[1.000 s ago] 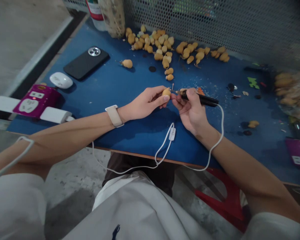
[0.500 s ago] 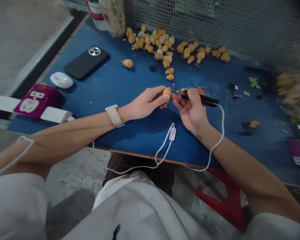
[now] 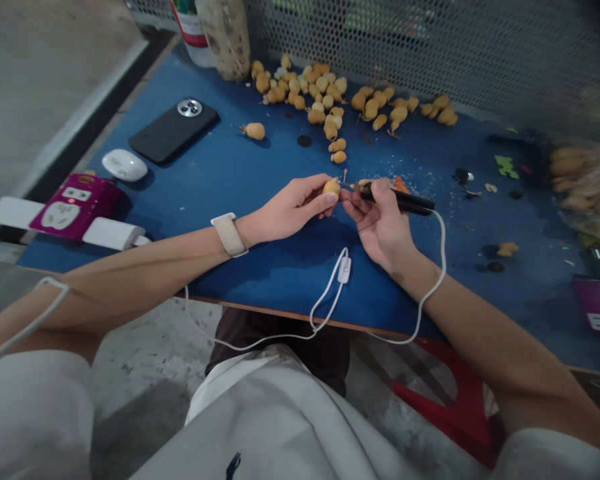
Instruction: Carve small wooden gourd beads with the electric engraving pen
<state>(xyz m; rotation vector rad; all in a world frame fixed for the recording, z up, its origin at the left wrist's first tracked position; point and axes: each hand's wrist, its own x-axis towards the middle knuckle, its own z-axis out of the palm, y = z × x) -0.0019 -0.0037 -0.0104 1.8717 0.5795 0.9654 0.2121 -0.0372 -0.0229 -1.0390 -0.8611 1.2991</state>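
A small tan gourd (image 3: 331, 187) is pinched between the thumb and fingers of my left hand (image 3: 300, 205), which wears a pale wristband. My right hand (image 3: 384, 223) grips a black pen-shaped electric tool (image 3: 407, 199) much like a pencil. Its thin metal tip points left and meets the gourd's right side or lies just beside it; I cannot tell which. From the tool's back end runs a white cord (image 3: 443, 247), with a small inline switch (image 3: 345, 270) on the table. The fingertips of both hands are almost touching.
Many small gourds (image 3: 325, 85) lie along the back of the blue table (image 3: 260, 267), below a perforated metal panel (image 3: 380, 40). One gourd (image 3: 254, 131) lies apart, near a black phone (image 3: 175, 130), a white case (image 3: 125, 165) and a purple power socket (image 3: 75, 200). Pale crumbs dot the right side.
The camera view has shifted very slightly. My hands, the gourd and the tool keep almost the same position against each other.
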